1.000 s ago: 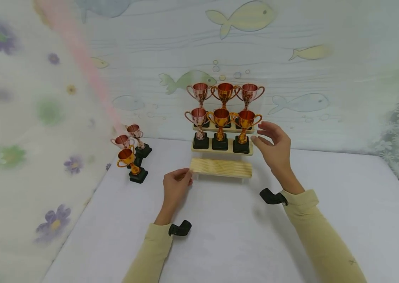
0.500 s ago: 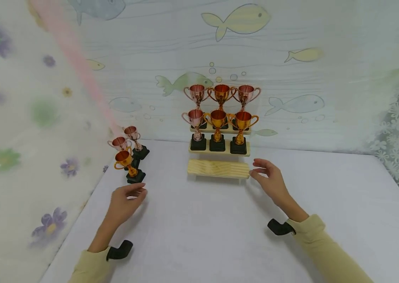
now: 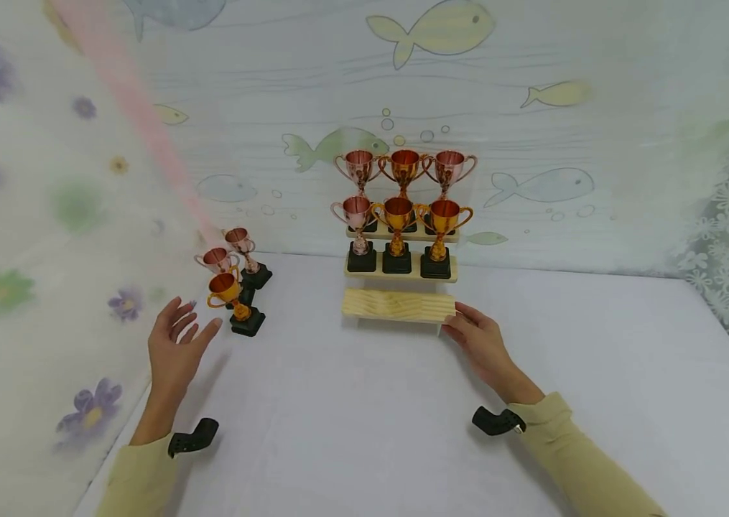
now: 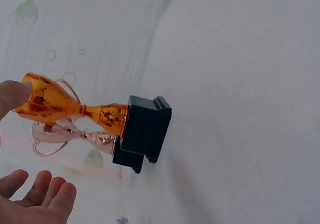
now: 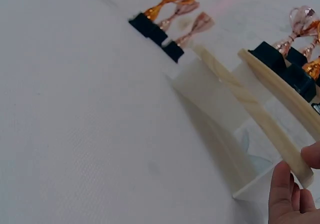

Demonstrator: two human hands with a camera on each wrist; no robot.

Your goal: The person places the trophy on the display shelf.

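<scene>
Head view: pinches right end of the lowest shelf point(image 3: 396, 305) with right hand point(image 3: 483, 355), on the desk point(image 3: 338, 431). Holds left hand point(image 3: 173, 352) just beside the front gold trophy point(image 3: 240, 311), fingers parted, loosely bent, released. Note two pink trophies point(image 3: 241, 244) close behind it. Note three trophies upright on the middle shelf point(image 3: 416, 271), three more on the back shelf point(image 3: 382, 234).

Left wrist view: see thumb point(image 4: 14, 95) overlapping the gold cup; cannot tell whether touching. See other fingers well below the cup, apart from it.

Right wrist view: grasps shelf end between thumb and fingers. Note pale leg point(image 5: 256, 189) underneath, near right hand. See gold trophy and pink pair past the far end.
</scene>
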